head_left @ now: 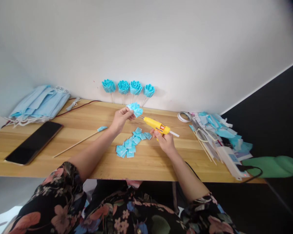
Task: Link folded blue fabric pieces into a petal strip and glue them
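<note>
Between the fingertips of my left hand (pixel 123 117) is a strip of folded blue petals (pixel 136 109), raised over the table. My right hand (pixel 164 139) is wrapped round the handle of a yellow glue gun (pixel 156 124). Its nozzle points left, close to the lower edge of the petals; whether it touches I cannot tell. A white glue stick (pixel 174 134) juts from the gun's back end. Below both hands lies a loose pile of small folded blue pieces (pixel 130 145). Left of it rests a wooden stick with a blue-wrapped tip (pixel 102 129).
Several blue flowers on sticks (pixel 123 87) lean against the wall. Blue face masks (pixel 39 102) and a phone (pixel 34 143) lie at left. At right are a tape roll (pixel 184 117), scissors (pixel 206 135), blue scraps (pixel 217 125), a power strip (pixel 230 161) and a green object (pixel 273 166).
</note>
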Tool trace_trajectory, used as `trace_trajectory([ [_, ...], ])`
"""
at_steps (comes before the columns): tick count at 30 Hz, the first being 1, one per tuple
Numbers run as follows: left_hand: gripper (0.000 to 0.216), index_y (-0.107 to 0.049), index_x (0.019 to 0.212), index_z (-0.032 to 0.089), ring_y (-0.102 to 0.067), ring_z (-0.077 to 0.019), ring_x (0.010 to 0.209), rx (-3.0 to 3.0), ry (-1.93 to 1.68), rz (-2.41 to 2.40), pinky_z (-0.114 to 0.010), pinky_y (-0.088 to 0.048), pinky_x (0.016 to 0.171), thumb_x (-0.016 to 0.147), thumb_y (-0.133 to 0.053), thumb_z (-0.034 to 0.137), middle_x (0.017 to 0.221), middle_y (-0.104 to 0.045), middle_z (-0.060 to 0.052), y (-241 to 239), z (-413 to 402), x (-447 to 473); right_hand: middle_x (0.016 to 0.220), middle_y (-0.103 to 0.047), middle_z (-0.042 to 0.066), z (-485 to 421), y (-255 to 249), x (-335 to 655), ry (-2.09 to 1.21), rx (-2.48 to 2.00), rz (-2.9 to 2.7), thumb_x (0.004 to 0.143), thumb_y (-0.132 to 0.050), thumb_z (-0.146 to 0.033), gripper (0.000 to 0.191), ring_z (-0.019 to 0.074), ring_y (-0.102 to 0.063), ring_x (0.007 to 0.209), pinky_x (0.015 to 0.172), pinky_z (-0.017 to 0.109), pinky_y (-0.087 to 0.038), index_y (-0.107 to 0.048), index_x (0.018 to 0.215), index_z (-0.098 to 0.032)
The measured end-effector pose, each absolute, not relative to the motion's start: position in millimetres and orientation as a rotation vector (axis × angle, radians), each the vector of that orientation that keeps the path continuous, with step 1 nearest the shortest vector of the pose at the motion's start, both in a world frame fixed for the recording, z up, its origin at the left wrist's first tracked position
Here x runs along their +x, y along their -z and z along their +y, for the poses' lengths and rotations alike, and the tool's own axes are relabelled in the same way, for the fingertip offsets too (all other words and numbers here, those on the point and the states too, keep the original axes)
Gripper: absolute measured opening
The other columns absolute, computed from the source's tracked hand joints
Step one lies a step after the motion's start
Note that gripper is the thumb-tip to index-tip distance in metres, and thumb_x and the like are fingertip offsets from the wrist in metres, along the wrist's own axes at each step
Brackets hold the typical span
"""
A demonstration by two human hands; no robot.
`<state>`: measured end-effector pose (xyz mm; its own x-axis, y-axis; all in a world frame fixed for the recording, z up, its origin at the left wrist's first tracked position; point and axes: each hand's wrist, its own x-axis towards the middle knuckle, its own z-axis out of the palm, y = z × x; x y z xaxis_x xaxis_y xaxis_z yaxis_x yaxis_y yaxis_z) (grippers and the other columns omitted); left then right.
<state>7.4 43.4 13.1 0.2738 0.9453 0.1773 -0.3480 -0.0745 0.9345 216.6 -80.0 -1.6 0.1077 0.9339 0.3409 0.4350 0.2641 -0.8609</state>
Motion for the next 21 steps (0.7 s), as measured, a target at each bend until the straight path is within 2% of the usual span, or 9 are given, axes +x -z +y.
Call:
trace_trajectory([
  [4, 0.036, -0.062, 0.065, 0.017, -0.061, -0.0119, 0.060, 1.190, -1.187, 0.699, -0.027, -0.047, 0.063, 0.070, -0.083, 0.046, 0.065, -0.070, -0.003, -10.9, 41.8, 8.9, 0.090, -0.074, 0.007, -82.7, 3.1, 212.2, -0.594, -1.344, -1.508, 0.091, -0.056, -0.059, 0.042, 0.0221, -0.069, 0.075, 0.079, 0.040, -0.060, -0.071, 0.105, -0.023],
  [9, 0.035, -0.063, 0.065, 0.018, -0.061, -0.0125, 0.061, 1.200, -1.152, 0.690, -0.027, -0.048, 0.064, 0.071, -0.082, 0.046, 0.065, -0.070, -0.003, -10.8, 37.4, 10.9, 0.100, -0.075, 0.009, -82.1, 3.0, 215.0, -0.564, -1.368, -1.524, 0.091, -0.057, -0.058, 0.035, 0.0252, -0.071, 0.088, 0.088, 0.043, -0.059, -0.070, 0.091, -0.025],
  [17, 0.037, -0.062, 0.064, 0.018, -0.061, -0.0123, 0.060, 1.201, -1.151, 0.670, -0.027, -0.047, 0.064, 0.071, -0.082, 0.048, 0.064, -0.069, -0.003, -11.9, 35.2, 11.9, 0.102, -0.075, 0.010, -81.5, 7.7, 217.7, -0.569, -1.376, -1.531, 0.091, -0.059, -0.055, 0.031, 0.0298, -0.069, 0.114, 0.105, 0.046, -0.053, -0.068, 0.085, -0.026],
  [21, 0.036, -0.062, 0.064, 0.018, -0.061, -0.0128, 0.060, 1.197, -1.154, 0.671, -0.028, -0.047, 0.064, 0.071, -0.081, 0.047, 0.064, -0.069, -0.003, -12.3, 36.1, 11.7, 0.101, -0.075, 0.009, -82.1, 7.2, 217.1, -0.570, -1.375, -1.529, 0.092, -0.058, -0.053, 0.029, 0.0296, -0.069, 0.116, 0.105, 0.045, -0.053, -0.068, 0.087, -0.026],
])
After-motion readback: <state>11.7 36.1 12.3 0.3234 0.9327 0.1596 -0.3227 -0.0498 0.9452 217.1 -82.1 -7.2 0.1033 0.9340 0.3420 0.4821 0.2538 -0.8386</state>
